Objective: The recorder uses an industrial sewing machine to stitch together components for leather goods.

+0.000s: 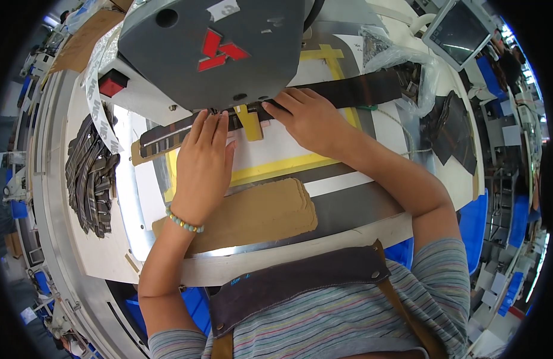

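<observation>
A long dark strip (372, 88), which looks like leather or fabric, runs across the work plate under the grey head of what looks like an industrial sewing machine (168, 48). My left hand (206, 164), wearing a bead bracelet, has its fingers stretched out flat at the strip's left part, beside a piece with light stripes (162, 142). On the strip, right of the machine head, rest the spread fingers of my right hand (309, 122). Between both hands a yellow tab (250, 123) sticks out below the head. The machine head hides the middle of the strip.
Striped dark strips (92, 176) are piled at the left; dark pieces (453, 131) lie at the right near a clear plastic bag (429, 78). A brown cardboard pad (252, 215) lies in front. A red switch (113, 82) and a screen (459, 31) flank the machine.
</observation>
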The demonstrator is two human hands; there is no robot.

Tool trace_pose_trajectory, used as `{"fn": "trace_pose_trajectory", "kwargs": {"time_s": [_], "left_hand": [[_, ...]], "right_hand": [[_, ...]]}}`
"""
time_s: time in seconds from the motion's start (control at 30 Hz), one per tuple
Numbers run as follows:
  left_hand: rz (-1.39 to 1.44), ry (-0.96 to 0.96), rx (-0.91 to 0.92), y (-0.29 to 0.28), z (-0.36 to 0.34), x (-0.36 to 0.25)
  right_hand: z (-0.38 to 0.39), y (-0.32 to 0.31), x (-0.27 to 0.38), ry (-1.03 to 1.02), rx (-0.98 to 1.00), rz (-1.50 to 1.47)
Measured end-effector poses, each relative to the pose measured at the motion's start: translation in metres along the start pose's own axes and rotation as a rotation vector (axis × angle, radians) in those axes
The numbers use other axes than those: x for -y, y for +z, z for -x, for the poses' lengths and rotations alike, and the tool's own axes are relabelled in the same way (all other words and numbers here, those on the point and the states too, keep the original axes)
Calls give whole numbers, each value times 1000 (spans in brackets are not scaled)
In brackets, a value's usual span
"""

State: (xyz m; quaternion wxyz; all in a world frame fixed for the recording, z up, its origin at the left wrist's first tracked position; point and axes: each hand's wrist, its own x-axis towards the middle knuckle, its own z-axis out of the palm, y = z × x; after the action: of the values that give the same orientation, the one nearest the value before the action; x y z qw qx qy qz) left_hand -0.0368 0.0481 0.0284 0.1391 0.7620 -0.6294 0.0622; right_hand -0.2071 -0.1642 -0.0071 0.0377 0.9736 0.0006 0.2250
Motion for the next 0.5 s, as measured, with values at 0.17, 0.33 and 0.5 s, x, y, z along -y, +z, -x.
{"fn": "trace_pose_trajectory", "kwargs": {"time_s": [0.17, 0.33, 0.5], "left_hand": [[51, 4, -44, 19, -2, 4], [43, 13, -71, 21, -1, 4], [14, 28, -78, 21, 1, 6]], "right_hand": [[0, -4, -1, -6, 23, -56], [0, -5, -1, -10, 12, -41], [-1, -8, 0, -11, 20, -74]]}}
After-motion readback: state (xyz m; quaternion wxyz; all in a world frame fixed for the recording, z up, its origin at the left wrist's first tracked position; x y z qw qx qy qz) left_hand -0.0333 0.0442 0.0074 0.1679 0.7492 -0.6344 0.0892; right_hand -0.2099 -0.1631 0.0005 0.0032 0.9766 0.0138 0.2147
